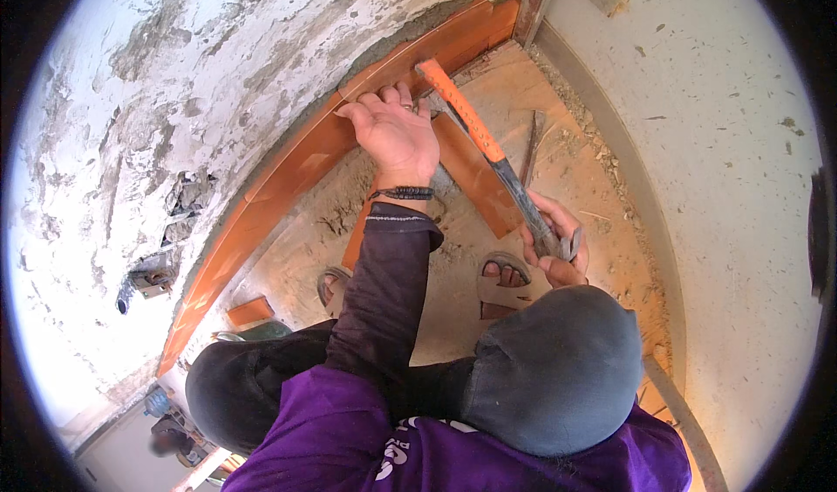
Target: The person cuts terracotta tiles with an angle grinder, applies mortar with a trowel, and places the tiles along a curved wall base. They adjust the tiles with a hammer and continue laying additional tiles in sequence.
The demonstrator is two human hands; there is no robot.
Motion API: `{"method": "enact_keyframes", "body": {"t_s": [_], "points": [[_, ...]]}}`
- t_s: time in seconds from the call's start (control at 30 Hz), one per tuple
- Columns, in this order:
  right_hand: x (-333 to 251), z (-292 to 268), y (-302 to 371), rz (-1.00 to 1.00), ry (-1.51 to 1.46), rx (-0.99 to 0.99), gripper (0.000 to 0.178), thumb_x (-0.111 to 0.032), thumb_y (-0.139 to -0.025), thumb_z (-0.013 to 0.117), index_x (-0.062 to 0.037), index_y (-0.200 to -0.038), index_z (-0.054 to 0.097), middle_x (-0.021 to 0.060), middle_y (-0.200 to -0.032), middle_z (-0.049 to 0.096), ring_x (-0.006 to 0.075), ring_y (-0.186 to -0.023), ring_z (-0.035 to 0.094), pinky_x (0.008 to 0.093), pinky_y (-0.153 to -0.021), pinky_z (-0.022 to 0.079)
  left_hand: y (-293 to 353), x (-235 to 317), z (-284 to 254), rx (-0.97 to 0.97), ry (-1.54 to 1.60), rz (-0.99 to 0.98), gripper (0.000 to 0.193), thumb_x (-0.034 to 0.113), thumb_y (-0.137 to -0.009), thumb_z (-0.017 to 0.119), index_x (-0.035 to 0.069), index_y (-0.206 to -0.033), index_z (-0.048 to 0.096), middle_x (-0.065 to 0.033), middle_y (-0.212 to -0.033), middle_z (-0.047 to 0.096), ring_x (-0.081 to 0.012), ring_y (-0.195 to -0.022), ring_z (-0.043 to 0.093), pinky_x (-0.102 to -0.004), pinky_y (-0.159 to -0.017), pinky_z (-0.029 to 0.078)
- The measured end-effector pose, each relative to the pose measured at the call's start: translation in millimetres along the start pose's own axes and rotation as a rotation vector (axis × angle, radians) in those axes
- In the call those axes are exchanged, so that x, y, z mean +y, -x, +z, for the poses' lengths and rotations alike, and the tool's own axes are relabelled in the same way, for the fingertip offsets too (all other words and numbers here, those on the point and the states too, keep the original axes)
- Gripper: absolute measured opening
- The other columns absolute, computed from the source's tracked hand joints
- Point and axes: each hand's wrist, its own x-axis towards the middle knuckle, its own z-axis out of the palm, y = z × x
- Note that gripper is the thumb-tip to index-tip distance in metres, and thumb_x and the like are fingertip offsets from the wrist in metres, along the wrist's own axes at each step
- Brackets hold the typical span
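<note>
My left hand lies palm up with its fingers extended against a row of orange-brown tiles along the foot of the wall. Its fingertips meet the tiles near a joint between two of them. My right hand grips a hammer by its head end. The orange handle slants up and left, its tip close to the tile row, a little right of my left fingers. Below the handle, a loose tile strip lies on the floor, its far end partly hidden by my left hand.
The rough white wall has a broken socket hole. A thin bar lies on the dusty floor beyond the hammer. A tile offcut sits by my left knee. A pale wall closes the right. Another person is far off, lower left.
</note>
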Motion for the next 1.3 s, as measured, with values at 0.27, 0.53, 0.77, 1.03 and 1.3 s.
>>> {"method": "enact_keyframes", "body": {"t_s": [0.27,0.53,0.77,1.03,1.3], "points": [[4,-10,-7,-0.028,0.042,-0.031,0.084,-0.021,-0.060,0.066,0.0026,-0.138,0.045,0.0047,-0.097,0.058,0.0093,-0.082,0.051,0.0219,-0.065,0.041,-7,-12,-5,-0.077,-0.033,0.072,0.054,0.069,-0.093,0.035,0.018,-0.107,0.042,-0.0048,-0.112,0.043,-0.0227,-0.104,0.041,-0.0439,-0.099,0.028],[2,-13,-11,-0.057,0.026,0.003,0.085,-0.021,-0.058,0.066,0.0028,-0.137,0.045,0.0040,-0.092,0.055,0.0087,-0.076,0.049,0.0218,-0.064,0.039,-8,-19,2,-0.066,-0.116,0.159,0.052,0.070,-0.092,0.037,0.018,-0.091,0.035,-0.0028,-0.096,0.035,-0.0205,-0.092,0.037,-0.0429,-0.095,0.029],[-2,-9,2,-0.075,-0.035,0.075,0.087,-0.022,-0.057,0.067,0.0050,-0.137,0.045,0.0049,-0.088,0.055,0.0094,-0.074,0.049,0.0226,-0.059,0.038,-10,-23,9,-0.064,-0.089,0.142,0.053,0.069,-0.094,0.035,0.016,-0.092,0.034,-0.0032,-0.097,0.037,-0.0213,-0.091,0.038,-0.0430,-0.094,0.030],[-5,-28,-12,-0.074,-0.008,0.034,0.088,-0.027,-0.058,0.069,0.0050,-0.137,0.046,0.0059,-0.086,0.056,0.0100,-0.072,0.049,0.0232,-0.061,0.039,-8,-21,13,-0.036,-0.156,0.126,0.069,0.072,-0.091,0.034,0.013,-0.127,0.037,-0.0073,-0.114,0.039,-0.0212,-0.099,0.038,-0.0452,-0.105,0.025],[-8,-20,-11,-0.149,0.106,0.030,0.088,-0.030,-0.059,0.068,0.0060,-0.137,0.046,0.0044,-0.085,0.054,0.0114,-0.076,0.049,0.0231,-0.063,0.038,-11,-15,17,-0.018,-0.192,0.118,0.078,0.074,-0.090,0.034,0.009,-0.135,0.030,-0.0092,-0.117,0.037,-0.0209,-0.098,0.037,-0.0439,-0.105,0.026]]}}
